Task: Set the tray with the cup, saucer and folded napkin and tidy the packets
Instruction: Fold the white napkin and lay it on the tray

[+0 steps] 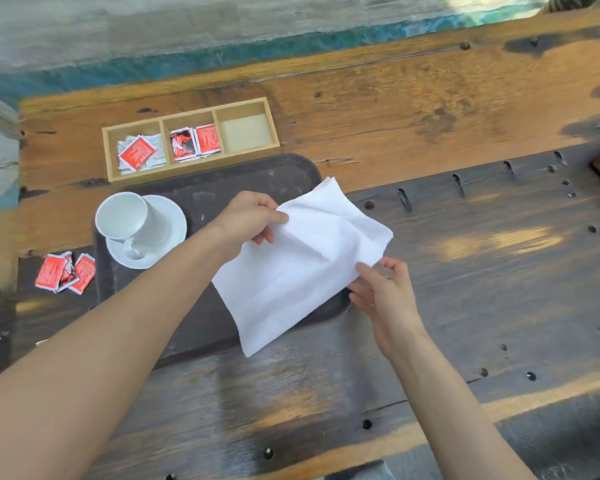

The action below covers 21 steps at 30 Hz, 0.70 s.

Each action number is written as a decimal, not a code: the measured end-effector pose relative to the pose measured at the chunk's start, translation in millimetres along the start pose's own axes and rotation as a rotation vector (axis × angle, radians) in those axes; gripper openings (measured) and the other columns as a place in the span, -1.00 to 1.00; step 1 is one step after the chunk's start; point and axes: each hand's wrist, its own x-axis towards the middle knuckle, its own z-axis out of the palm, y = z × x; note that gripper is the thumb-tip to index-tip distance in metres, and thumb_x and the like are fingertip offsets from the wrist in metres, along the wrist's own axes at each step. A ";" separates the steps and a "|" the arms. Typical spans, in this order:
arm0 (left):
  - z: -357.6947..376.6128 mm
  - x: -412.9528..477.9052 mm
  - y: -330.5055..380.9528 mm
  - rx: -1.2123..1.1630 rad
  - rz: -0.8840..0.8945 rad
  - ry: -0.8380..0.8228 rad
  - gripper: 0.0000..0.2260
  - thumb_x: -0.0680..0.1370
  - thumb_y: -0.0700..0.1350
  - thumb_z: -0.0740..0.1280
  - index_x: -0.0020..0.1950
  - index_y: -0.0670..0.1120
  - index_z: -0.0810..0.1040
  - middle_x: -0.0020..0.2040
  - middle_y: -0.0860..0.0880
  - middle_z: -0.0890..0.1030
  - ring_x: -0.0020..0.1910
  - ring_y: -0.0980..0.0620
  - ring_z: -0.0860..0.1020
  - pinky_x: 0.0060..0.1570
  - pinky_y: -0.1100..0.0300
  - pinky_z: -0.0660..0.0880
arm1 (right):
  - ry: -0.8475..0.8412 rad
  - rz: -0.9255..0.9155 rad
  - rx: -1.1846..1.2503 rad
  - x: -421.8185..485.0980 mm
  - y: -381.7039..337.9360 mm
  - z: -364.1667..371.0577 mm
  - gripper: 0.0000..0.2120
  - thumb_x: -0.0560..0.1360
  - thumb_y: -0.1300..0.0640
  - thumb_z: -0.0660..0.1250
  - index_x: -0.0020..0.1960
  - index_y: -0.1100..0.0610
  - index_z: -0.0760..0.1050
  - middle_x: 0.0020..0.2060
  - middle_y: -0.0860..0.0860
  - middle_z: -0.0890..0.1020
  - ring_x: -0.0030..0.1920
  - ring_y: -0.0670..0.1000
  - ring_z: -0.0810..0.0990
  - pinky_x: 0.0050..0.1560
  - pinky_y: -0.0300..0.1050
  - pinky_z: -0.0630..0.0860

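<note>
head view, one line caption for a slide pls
Both hands hold a white napkin above the tray bearing cup and saucer.

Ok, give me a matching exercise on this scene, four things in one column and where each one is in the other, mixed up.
Things:
1. cup
2. napkin
3. loose packets
4. wooden box

Places:
A. on the table left of the tray
B. on the saucer
C. on the table beyond the tray
D. held in both hands, left hand and right hand

Pairs: 1-B, 2-D, 3-A, 4-C
</note>
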 end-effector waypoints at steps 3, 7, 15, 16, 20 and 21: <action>-19.0 -18.1 5.5 -0.181 -0.026 0.064 -0.91 0.52 -0.19 0.46 -0.18 -0.13 0.61 -0.33 -0.08 0.57 -0.39 -0.01 0.61 -0.37 0.16 0.43 | -0.145 -0.027 -0.093 3.5 -10.5 14.4 -0.22 0.50 0.25 0.46 0.51 -0.26 0.16 0.12 0.07 0.75 0.17 0.02 0.69 0.27 0.02 0.53; -43.7 -39.8 10.3 -0.336 -0.011 0.125 -0.92 0.52 -0.22 0.47 -0.11 -0.15 0.59 -0.29 -0.08 0.56 -0.44 0.00 0.61 -0.39 0.17 0.43 | -0.168 -0.119 -0.133 8.9 -8.6 44.7 -0.19 0.53 0.29 0.42 0.55 -0.30 0.14 0.00 0.07 0.78 0.11 -0.05 0.72 0.19 -0.04 0.60; -86.3 -61.8 4.8 -0.367 0.014 0.316 -0.84 0.49 -0.28 0.48 -0.05 -0.12 0.53 -0.19 -0.10 0.58 -0.45 0.04 0.59 -0.42 0.20 0.35 | -0.223 -0.590 -0.292 18.6 -33.7 55.5 -0.48 0.54 0.31 0.39 0.36 -0.17 0.50 -0.15 0.23 0.66 -0.15 -0.02 0.62 0.09 -0.09 0.56; -88.1 -63.4 3.9 -0.362 0.028 0.327 -0.80 0.47 -0.30 0.48 -0.02 -0.12 0.52 -0.20 -0.10 0.59 -0.46 0.07 0.59 -0.43 0.21 0.35 | -0.235 -0.636 -0.345 18.9 -39.5 54.7 -0.51 0.52 0.34 0.39 0.31 -0.13 0.56 -0.12 0.21 0.66 -0.15 -0.06 0.61 0.04 -0.17 0.56; -90.1 -73.3 -3.1 -0.276 0.146 0.298 -0.67 0.40 -0.36 0.49 0.07 -0.08 0.54 -0.25 -0.08 0.61 -0.43 0.12 0.59 -0.40 0.26 0.41 | -0.230 -0.689 -0.513 21.0 -60.6 54.4 -0.59 0.42 0.37 0.46 0.16 -0.03 0.66 -0.05 0.07 0.71 -0.12 -0.17 0.62 -0.02 -0.32 0.56; -89.6 -76.0 -5.6 -0.219 0.179 0.284 -0.65 0.39 -0.35 0.51 0.09 -0.04 0.58 -0.23 -0.07 0.62 -0.40 0.13 0.59 -0.35 0.28 0.44 | -0.213 -0.698 -0.554 21.1 -65.7 54.5 -0.61 0.41 0.34 0.49 0.14 -0.03 0.66 -0.06 0.01 0.71 -0.12 -0.19 0.62 -0.01 -0.29 0.58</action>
